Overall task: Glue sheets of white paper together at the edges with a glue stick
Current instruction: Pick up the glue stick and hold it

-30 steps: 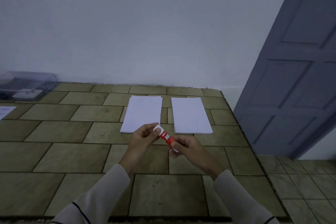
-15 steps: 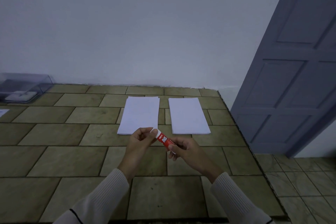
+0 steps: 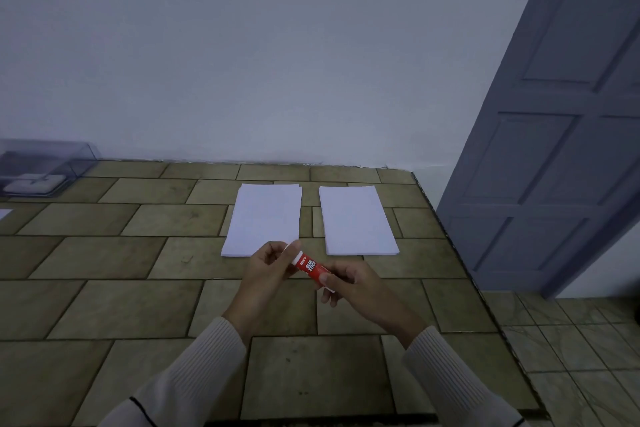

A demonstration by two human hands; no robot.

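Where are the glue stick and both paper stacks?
glue stick [image 3: 309, 265]: head view, red label.
left paper stack [image 3: 263, 220]: head view, top sheet's middle.
right paper stack [image 3: 356, 220]: head view, top sheet's middle.

The red glue stick [image 3: 311, 266] with white lettering is up off the surface, tilted, its white far-left end pinched in the left hand [image 3: 266, 270] and its near-right end gripped by the right hand [image 3: 349, 282]. Just beyond it lie two neat stacks of white paper, flat on the tiled surface [image 3: 138, 288]: the left stack [image 3: 263, 218] and the right stack [image 3: 356, 220], side by side with a narrow gap between them, long edges running near to far.
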